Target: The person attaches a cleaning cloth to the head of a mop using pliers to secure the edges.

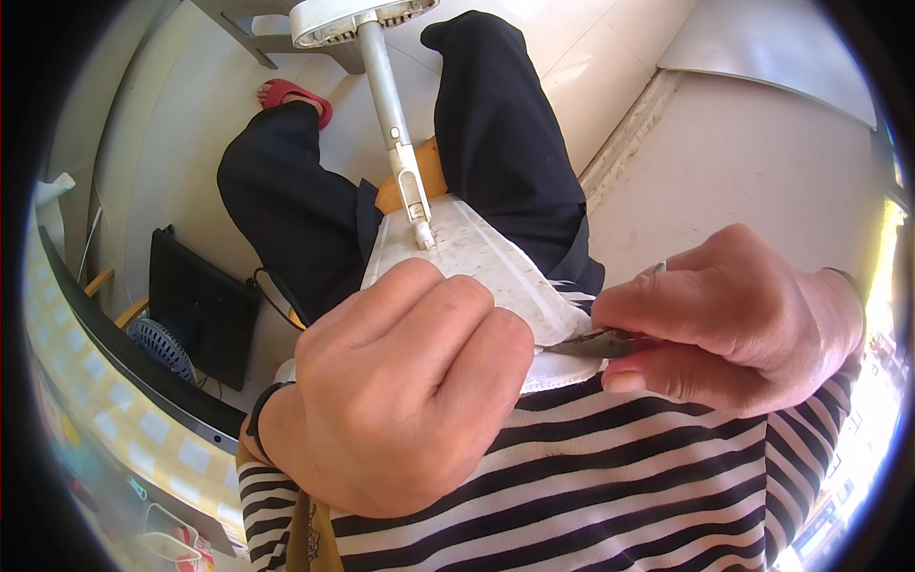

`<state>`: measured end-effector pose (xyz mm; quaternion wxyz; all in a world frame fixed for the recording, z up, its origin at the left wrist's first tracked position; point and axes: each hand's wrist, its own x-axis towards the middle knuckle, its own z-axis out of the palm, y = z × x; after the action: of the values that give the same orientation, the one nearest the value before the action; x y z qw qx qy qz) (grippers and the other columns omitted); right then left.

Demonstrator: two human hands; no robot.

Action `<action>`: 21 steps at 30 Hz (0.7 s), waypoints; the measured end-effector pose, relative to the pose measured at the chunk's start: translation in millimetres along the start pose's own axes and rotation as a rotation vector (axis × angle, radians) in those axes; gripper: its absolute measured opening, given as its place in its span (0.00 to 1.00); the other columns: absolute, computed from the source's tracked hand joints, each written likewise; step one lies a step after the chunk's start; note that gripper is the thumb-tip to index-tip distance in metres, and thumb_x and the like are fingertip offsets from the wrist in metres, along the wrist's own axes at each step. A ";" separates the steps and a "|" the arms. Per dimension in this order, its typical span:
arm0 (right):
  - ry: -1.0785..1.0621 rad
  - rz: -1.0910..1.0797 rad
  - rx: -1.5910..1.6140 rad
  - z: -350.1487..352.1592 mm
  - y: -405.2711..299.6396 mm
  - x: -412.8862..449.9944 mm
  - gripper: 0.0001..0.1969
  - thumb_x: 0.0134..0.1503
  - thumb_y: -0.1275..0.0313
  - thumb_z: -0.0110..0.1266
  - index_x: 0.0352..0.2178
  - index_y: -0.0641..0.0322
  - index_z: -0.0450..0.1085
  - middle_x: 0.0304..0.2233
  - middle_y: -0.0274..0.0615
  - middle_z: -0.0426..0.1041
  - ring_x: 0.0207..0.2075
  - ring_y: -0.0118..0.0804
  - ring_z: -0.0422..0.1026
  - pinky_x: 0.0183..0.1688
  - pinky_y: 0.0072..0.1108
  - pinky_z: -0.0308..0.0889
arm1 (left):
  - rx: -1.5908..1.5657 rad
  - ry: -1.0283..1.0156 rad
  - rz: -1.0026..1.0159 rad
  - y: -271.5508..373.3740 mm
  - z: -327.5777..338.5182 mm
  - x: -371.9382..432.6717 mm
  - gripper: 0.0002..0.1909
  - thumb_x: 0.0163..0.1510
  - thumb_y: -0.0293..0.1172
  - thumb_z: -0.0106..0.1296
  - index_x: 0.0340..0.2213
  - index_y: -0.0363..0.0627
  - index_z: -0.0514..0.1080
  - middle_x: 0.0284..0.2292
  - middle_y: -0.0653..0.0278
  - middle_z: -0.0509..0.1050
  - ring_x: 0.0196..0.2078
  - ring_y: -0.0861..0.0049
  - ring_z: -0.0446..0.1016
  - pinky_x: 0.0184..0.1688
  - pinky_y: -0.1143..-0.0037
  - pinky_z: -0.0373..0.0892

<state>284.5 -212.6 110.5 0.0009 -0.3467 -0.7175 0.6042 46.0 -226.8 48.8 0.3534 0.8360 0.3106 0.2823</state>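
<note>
A flat white plastic head (493, 250), soiled and tapering, rests across my lap with a pole (386, 93) jointed to its middle. My left hand (407, 386) is curled tightly over its near left part, fingertips hidden beneath. White cloth (561, 375) with a stitched edge shows along the near side of the head. In my right hand (722, 329) is a metal blade tool (597, 344), perhaps scissors, mostly covered by the fingers. Its tip points left and lies between the head's near corner and the cloth.
Beyond my knees, the pole ends in a white slotted plastic part (357, 25) near a grey plastic stool (264, 36). A wooden seat (414, 179) shows between my legs. At left are a black panel (207, 307), a blue-grey basket (161, 347) and a checked cloth (136, 422).
</note>
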 end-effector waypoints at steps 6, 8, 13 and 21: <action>0.076 -0.018 0.019 13.0 3.6 -1.3 0.15 0.58 0.67 0.55 0.37 0.74 0.70 0.21 0.48 0.74 0.15 0.34 0.72 0.17 0.16 0.65 | -0.003 0.012 0.019 -3.5 0.4 -1.2 0.16 0.26 0.20 0.59 0.25 0.35 0.72 0.20 0.57 0.72 0.19 0.65 0.69 0.21 0.75 0.64; 0.103 -0.023 0.017 20.0 6.6 -3.1 0.16 0.58 0.66 0.56 0.36 0.74 0.70 0.22 0.48 0.74 0.15 0.35 0.72 0.17 0.17 0.66 | -0.001 0.014 0.035 -4.2 -0.1 -0.3 0.16 0.26 0.20 0.59 0.25 0.34 0.72 0.20 0.57 0.72 0.19 0.65 0.69 0.21 0.75 0.65; 0.246 -0.088 0.025 29.3 15.0 -3.2 0.16 0.57 0.65 0.56 0.36 0.73 0.70 0.22 0.47 0.74 0.15 0.35 0.73 0.19 0.16 0.67 | -0.009 0.025 0.067 -3.4 -1.1 2.4 0.17 0.25 0.19 0.59 0.25 0.33 0.72 0.20 0.56 0.72 0.19 0.64 0.69 0.21 0.75 0.65; 0.213 -0.181 -0.080 19.4 19.9 1.7 0.17 0.56 0.64 0.57 0.34 0.72 0.71 0.20 0.44 0.73 0.16 0.35 0.73 0.19 0.17 0.67 | -0.001 0.007 0.051 -0.9 -2.8 5.5 0.16 0.27 0.20 0.59 0.25 0.32 0.72 0.20 0.55 0.72 0.19 0.63 0.70 0.21 0.75 0.66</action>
<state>284.9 -227.9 87.3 0.1176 -0.3425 -0.7651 0.5324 47.4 -221.1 51.2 0.3454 0.8425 0.2902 0.2944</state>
